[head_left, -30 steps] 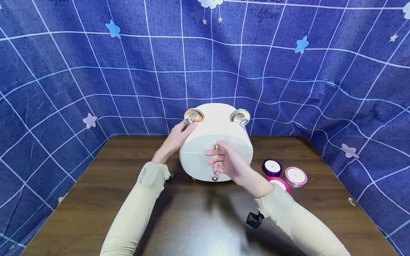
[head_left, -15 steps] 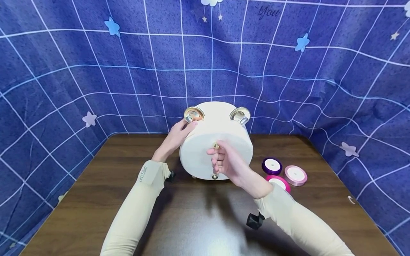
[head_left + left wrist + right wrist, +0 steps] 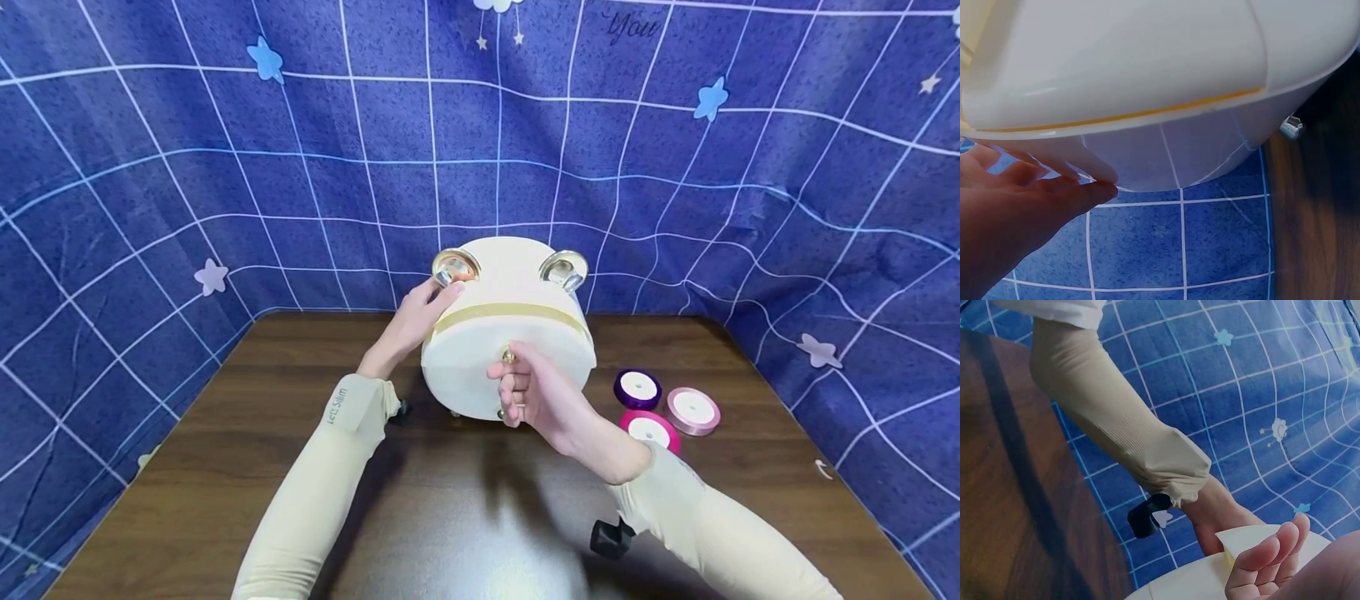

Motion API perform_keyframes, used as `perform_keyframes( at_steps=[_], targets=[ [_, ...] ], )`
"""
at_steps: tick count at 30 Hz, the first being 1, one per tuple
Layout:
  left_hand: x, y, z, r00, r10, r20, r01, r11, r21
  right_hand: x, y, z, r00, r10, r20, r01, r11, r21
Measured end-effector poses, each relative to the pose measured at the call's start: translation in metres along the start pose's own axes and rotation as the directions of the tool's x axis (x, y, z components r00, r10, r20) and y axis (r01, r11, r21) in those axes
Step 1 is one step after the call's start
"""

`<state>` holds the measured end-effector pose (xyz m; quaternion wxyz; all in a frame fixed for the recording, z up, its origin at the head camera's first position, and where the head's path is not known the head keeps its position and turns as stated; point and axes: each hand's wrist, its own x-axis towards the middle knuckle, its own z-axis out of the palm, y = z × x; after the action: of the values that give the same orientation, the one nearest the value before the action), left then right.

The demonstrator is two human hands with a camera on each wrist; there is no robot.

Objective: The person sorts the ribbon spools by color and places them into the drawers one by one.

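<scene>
A white rounded box (image 3: 504, 260) shaped like a twin-bell alarm clock stands at the middle of the table, with metal bells (image 3: 562, 271) on top. Its upper front panel (image 3: 465, 354) leans forward, and a gold-coloured strip (image 3: 510, 310) shows along its top edge. My right hand (image 3: 555, 404) pinches the upper gold knob (image 3: 508, 356) between thumb and index finger, the other fingers loosely bent. At the box's left side, my left hand (image 3: 408, 323) rests against the wall below the bell; the left wrist view shows fairly straight fingers (image 3: 1094, 192) touching that wall.
To the right of the box lie a purple ribbon spool (image 3: 637, 389), a pale pink spool (image 3: 692, 412) and a bright pink spool (image 3: 651, 432). The brown wooden table (image 3: 262, 392) ends at a blue gridded cloth (image 3: 337, 192) behind.
The front panel has tipped outward from the box, and the gold strip has come into sight. My right hand has moved slightly down and toward me with the knob. My left hand stays put.
</scene>
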<state>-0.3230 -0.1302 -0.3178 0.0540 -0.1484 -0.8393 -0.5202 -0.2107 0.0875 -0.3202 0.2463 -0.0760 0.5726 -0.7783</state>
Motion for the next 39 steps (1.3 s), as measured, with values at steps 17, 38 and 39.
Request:
perform_keyframes(
  at_steps=[17, 38, 39],
  targets=[
    [0.002, -0.003, 0.001, 0.999, 0.032, -0.005, -0.032, 0.999, 0.03, -0.022, 0.008, 0.006, 0.999, -0.005, 0.046, 0.007, 0.999, -0.034],
    [0.001, -0.004, 0.001, 1.0, 0.024, -0.001, -0.024, 0.999, 0.031, -0.041, 0.016, 0.003, 0.989, -0.01, 0.146, 0.018, 0.998, -0.057],
    [0.001, -0.004, 0.002, 1.0, 0.022, -0.002, -0.022, 0.999, 0.034, -0.041, 0.017, 0.003, 0.989, -0.01, 0.149, 0.019, 0.998, -0.06]
  ],
)
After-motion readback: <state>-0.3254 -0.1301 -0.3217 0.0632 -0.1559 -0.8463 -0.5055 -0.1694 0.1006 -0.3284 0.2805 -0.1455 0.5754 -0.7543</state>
